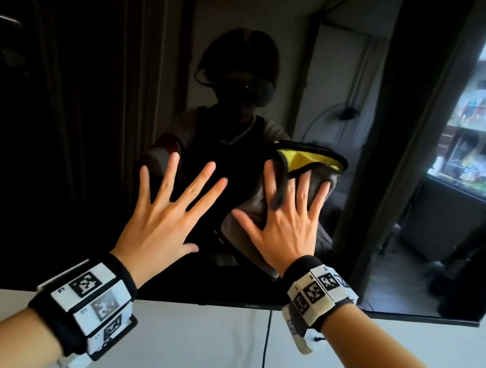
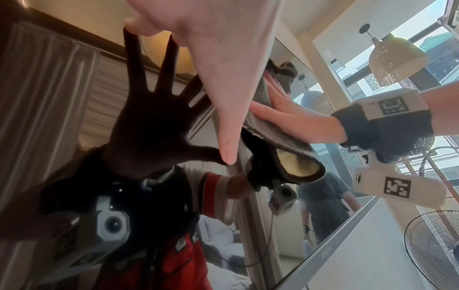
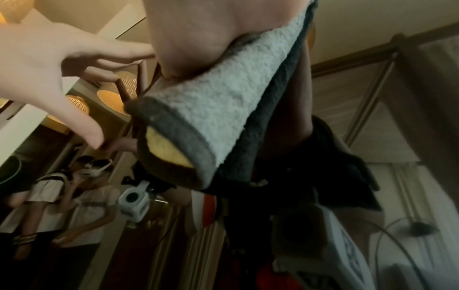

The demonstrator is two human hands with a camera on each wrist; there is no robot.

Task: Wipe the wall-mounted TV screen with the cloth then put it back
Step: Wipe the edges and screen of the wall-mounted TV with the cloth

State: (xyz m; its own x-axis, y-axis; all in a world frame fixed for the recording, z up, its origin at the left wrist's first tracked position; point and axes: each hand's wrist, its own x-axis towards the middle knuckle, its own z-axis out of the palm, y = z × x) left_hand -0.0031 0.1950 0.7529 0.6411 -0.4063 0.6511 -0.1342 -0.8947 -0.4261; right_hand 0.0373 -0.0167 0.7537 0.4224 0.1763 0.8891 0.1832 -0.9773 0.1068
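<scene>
The wall-mounted TV screen (image 1: 76, 136) is dark and mirrors the room. My left hand (image 1: 170, 206) lies flat on the glass with its fingers spread, holding nothing. Just to its right, my right hand (image 1: 288, 215) presses a grey cloth (image 1: 329, 181) with a yellow side and dark trim flat against the screen, fingers straight. A strip of the trim passes between the index and middle fingers. In the left wrist view the cloth (image 2: 285, 145) bunches under the right hand (image 2: 298, 121). In the right wrist view the cloth (image 3: 223, 109) hangs folded below my palm (image 3: 198, 29).
The TV's bottom edge (image 1: 223, 301) runs just below my wrists, with white wall (image 1: 188, 349) under it. A black cable (image 1: 265, 351) hangs down from the TV. A floor fan (image 2: 434, 247) and a hanging lamp (image 2: 395, 56) stand to the right. Another person shows in the reflection.
</scene>
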